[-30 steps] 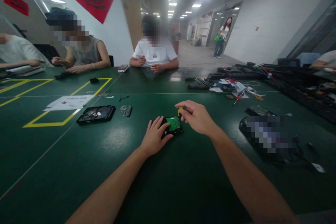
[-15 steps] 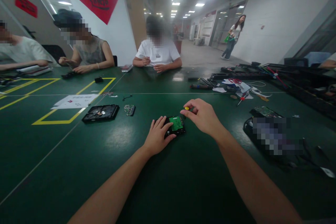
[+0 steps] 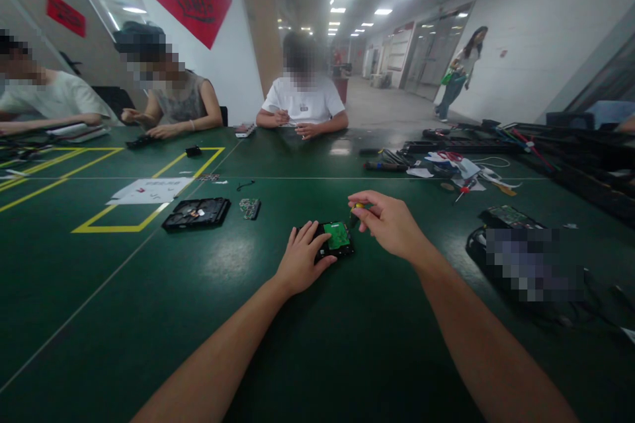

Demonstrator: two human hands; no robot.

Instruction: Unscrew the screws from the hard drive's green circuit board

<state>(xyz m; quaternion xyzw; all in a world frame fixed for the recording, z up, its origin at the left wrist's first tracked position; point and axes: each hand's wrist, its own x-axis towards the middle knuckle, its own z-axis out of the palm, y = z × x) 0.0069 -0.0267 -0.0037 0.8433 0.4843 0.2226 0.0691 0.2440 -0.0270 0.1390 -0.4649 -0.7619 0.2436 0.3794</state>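
Note:
On the green table, a hard drive (image 3: 339,236) lies flat with its green circuit board facing up. Spread across its left part is my left hand (image 3: 303,256), fingers toward the far edge and thumb along the near edge, holding it down. Just beyond the drive's right end, my right hand (image 3: 381,217) pinches a small screwdriver (image 3: 354,217) with yellow on its upper part. Its dark lower part points down; the tip is too small to make out.
To the left lie a black open-frame part (image 3: 197,213), a small circuit board (image 3: 249,209) and a paper sheet (image 3: 149,190). At right are a bundle of dark parts and cables (image 3: 479,244), a red screwdriver (image 3: 463,192) and scraps. Several people are across the table.
My right hand has turned slightly, and more of the screwdriver shows below the fingers. My left hand stays on the hard drive. The view has shifted a little; a person walks in the background.

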